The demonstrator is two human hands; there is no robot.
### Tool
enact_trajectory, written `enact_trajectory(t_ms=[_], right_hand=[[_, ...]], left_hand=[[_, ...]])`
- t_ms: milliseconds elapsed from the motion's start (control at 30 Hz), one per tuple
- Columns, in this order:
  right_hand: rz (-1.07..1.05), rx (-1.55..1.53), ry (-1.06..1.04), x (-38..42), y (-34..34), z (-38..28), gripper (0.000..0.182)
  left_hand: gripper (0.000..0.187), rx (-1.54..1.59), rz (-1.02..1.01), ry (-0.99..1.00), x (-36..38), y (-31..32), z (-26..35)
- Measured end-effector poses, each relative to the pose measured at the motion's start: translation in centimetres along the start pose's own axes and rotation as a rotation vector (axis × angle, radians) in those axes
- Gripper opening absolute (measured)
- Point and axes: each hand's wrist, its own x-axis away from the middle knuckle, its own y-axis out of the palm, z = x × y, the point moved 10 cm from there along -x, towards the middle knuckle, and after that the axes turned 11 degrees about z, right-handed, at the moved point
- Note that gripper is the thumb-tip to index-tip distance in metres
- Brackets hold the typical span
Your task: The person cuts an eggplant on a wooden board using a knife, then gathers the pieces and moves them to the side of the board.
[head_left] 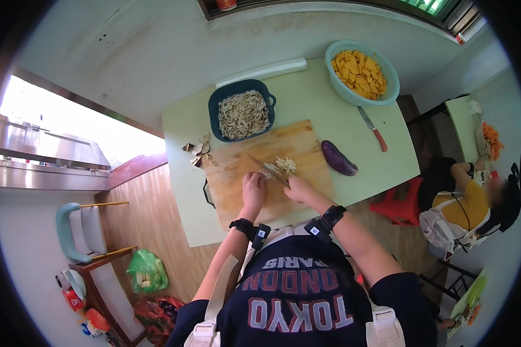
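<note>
On a wooden cutting board, my right hand is wrapped round the handle of a knife, its blade pointing up and left. My left hand is closed, fingers bent down on a small pale piece beside the blade; most of that piece is hidden. Thin pale strips lie in a small pile just beyond the blade. A whole purple eggplant rests at the board's right edge.
A dark basin of pale strips stands behind the board, with peel scraps to its left. At the back right are a bowl of orange slices and a red-handled knife. Another person sits at the right.
</note>
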Motion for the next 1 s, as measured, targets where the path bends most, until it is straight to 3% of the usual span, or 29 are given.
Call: enact_trajectory(t_ms=[67, 133, 267, 333, 433, 667, 733, 1000], right_hand=[[0.107, -0.164, -0.118, 0.6, -0.9, -0.4, 0.032], [0.153, -0.168, -0.176, 1.8, -1.4, 0.1, 0.032], [0.297, -0.079, -0.259, 3.1, -2.9, -0.7, 0.026], [0.312, -0.027, -0.256, 4.0, -3.0, -1.2, 0.026], [0.326, 0.059, -0.251, 5.4, -3.6, -2.0, 0.025], [0.292, 0.165, -0.266, 6.4, -2.6, -2.8, 0.017], [0.288, 0.170, -0.265, 6.3, -2.4, -2.9, 0.017], [0.211, 0.150, -0.205, 4.2, -1.5, -2.6, 0.017]], left_hand=[[0.006, -0.009, -0.022, -0.025, -0.3, 0.1, -0.5], [0.007, 0.088, -0.070, -0.237, 0.2, 0.2, -2.1], [0.007, 0.094, -0.019, -0.257, 0.7, 0.2, -2.6], [0.007, 0.049, 0.038, -0.005, 0.3, -0.3, -0.3], [0.007, -0.018, 0.049, 0.035, 0.4, -0.1, 0.1], [0.015, 0.040, 0.047, -0.033, 1.1, 0.4, -1.3], [0.016, 0.051, 0.075, 0.027, 0.9, 0.1, -0.7], [0.014, 0.046, 0.004, -0.034, 0.1, 0.1, -0.6]])
